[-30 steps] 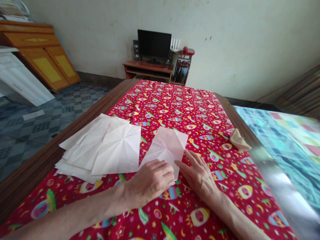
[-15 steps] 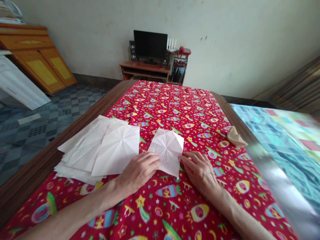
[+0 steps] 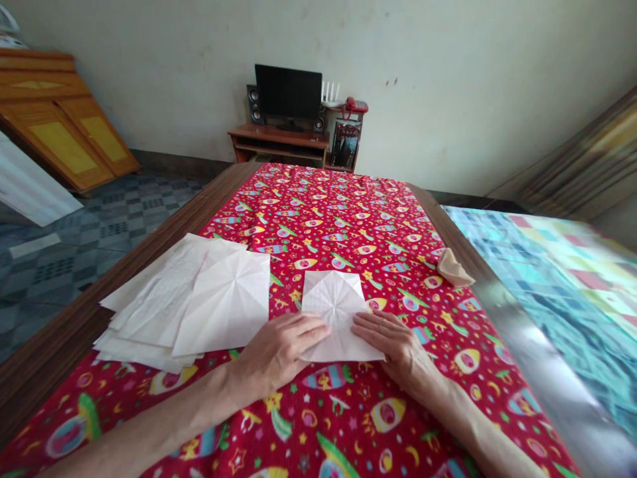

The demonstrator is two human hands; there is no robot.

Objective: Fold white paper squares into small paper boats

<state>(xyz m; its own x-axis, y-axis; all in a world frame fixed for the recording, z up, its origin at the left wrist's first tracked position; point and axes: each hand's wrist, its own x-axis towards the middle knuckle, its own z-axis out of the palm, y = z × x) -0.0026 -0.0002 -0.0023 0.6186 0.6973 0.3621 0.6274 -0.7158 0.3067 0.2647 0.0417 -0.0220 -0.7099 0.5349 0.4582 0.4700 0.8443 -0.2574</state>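
A creased white sheet of paper [image 3: 334, 292] lies on the red patterned cloth in front of me. Fold lines spread out from its middle, and its top corners look folded. My left hand [image 3: 281, 345] rests on its left edge, fingers stretched flat over the paper. On the opposite edge lies my right hand [image 3: 393, 335], its fingers extended side by side on the sheet. Both thumbs are mostly hidden. Left of my left hand, a second creased sheet [image 3: 231, 295] lies on top of a stack of white papers [image 3: 164, 285].
The red cloth [image 3: 338, 219] covers a brown wooden table [image 3: 199, 212]. A small folded beige piece [image 3: 454, 269] sits near its right edge. Beyond the table stand a monitor [image 3: 288, 96] and a red telephone [image 3: 355, 106]. A bed-like surface with a blue cover [image 3: 517, 279] is to the right.
The sheet has turned and come slightly nearer, its straight lower edge now facing me. My left hand moved off the near corner to the left edge; my right hand now lies over the right edge.
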